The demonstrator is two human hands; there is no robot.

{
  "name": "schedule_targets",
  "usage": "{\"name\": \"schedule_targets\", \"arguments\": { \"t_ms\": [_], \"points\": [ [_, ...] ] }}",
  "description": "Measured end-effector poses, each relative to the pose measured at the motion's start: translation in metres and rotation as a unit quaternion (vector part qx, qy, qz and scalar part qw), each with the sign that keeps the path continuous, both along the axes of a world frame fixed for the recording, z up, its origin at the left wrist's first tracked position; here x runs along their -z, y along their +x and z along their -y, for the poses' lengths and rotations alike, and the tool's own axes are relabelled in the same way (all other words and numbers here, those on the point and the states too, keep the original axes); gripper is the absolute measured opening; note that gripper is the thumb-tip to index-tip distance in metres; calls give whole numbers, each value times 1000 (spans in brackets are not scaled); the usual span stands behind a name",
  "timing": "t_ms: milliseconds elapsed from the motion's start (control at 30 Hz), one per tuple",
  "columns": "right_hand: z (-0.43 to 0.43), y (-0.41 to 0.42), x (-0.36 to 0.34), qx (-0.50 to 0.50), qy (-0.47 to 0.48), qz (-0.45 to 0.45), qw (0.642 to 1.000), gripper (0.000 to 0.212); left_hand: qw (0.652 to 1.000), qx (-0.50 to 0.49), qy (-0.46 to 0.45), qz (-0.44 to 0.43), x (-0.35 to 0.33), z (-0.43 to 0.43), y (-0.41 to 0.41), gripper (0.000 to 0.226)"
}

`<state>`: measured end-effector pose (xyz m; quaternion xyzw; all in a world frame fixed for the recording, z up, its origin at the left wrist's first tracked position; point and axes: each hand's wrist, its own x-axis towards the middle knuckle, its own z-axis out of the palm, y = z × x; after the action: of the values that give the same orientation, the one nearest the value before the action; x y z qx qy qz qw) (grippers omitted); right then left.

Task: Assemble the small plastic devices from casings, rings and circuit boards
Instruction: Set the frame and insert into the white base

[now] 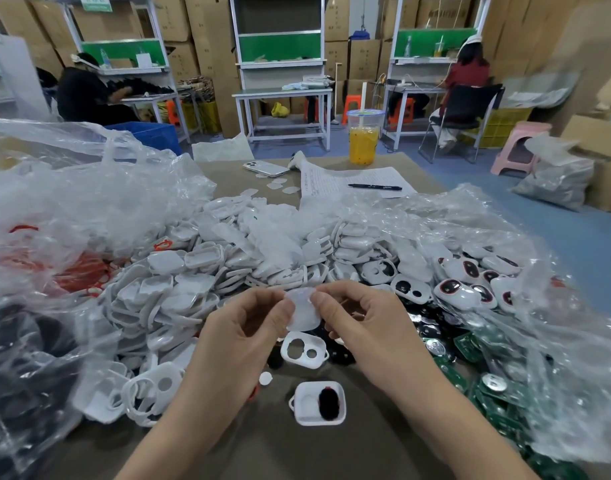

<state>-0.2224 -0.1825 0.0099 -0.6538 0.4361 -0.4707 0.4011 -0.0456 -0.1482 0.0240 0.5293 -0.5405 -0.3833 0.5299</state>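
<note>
Left hand (248,327) and right hand (361,323) pinch a translucent sheet (304,311) between them, just above a casing (304,350), likely for fitting.

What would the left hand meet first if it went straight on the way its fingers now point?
The left hand pinches the translucent cover; going on rightward, it would probably first meet the fingers of the right hand on the cover's other edge. Depth is unclear.
</note>
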Motion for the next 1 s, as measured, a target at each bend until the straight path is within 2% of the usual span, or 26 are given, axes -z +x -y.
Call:
{"name": "schedule_targets", "arguments": {
  "t_ms": [200, 467, 1000],
  "points": [
    [1, 1, 0, 9, -2, 10, 1000, 8, 1000, 19, -6, -4, 1, 1, -1, 14],
    [0, 1, -4, -8, 6, 10, 1000, 17, 999, 8, -24, 32, 5, 2, 1, 23],
    [-6, 4, -9, -26, 24, 38, 999, 23, 998, 11, -55, 40, 6, -1, 0, 23]
  ]
}}
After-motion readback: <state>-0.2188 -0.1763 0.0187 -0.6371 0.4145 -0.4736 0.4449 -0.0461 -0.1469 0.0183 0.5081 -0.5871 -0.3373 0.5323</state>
